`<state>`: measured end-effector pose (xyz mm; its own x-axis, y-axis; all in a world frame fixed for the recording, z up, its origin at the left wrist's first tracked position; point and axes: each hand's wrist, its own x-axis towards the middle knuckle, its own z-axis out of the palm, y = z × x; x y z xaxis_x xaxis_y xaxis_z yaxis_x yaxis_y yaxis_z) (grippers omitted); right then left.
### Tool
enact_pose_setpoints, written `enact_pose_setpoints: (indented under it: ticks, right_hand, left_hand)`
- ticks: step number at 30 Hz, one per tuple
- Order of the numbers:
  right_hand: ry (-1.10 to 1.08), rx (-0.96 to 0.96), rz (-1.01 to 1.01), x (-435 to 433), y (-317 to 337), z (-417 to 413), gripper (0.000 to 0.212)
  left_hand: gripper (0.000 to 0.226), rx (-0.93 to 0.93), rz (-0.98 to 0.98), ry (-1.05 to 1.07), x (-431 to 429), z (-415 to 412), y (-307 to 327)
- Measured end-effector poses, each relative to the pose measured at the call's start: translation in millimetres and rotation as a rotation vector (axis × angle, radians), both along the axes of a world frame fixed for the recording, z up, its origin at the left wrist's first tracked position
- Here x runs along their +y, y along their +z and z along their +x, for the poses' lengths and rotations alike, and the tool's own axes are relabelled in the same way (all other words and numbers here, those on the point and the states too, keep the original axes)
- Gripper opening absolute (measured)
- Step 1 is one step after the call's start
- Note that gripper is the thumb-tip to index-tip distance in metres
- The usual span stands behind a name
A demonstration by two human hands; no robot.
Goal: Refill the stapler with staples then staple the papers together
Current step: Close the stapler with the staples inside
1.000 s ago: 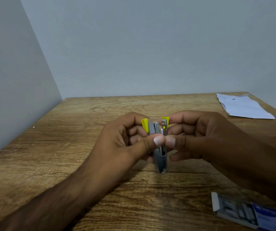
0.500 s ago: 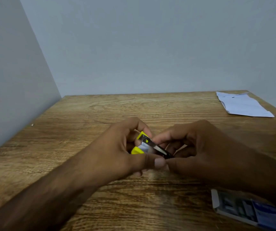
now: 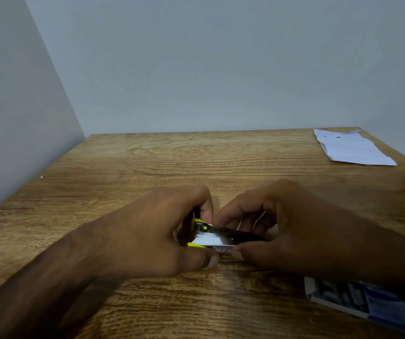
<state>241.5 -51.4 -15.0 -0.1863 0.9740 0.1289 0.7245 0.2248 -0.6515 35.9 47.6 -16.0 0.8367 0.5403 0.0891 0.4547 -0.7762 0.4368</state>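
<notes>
A small metal stapler (image 3: 217, 237) with yellow ends lies on its side, low over the wooden table (image 3: 172, 157), held between both hands. My left hand (image 3: 162, 231) grips its yellow rear end, thumb underneath. My right hand (image 3: 282, 228) covers its front end, fingers curled over the dark top arm. The two arms of the stapler are slightly apart near the yellow end. An open box of staples (image 3: 353, 299), white and blue, lies at the near right, partly under my right forearm. The white papers (image 3: 350, 148) rest at the far right corner.
Grey walls close off the table's left and far sides. A tiny pale speck (image 3: 42, 177) lies by the left wall. The table's right edge runs close behind the papers.
The stapler was held upright above the table a second ago. Both hands have since turned it onto its side and lowered it close to the tabletop.
</notes>
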Motion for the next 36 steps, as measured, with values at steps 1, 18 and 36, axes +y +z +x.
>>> enact_pose_setpoints:
  ticks: [1, 18, 36]
  right_hand:
    - [0.000, -0.009, -0.007, -0.4, 0.2, -0.2, 0.035]
    - [-0.015, 0.011, -0.055, 1.6, -3.0, -1.5, 0.032]
    - [0.027, 0.028, -0.009, 7.9, -8.0, 7.9, 0.036]
  left_hand:
    - [0.043, 0.017, 0.006, -0.011, 0.0, 0.0, -0.6]
    - [0.037, -0.044, 0.022, -0.087, 12.2, -1.0, -14.6]
    - [0.047, -0.122, 0.003, -0.157, 40.0, -1.5, -16.4]
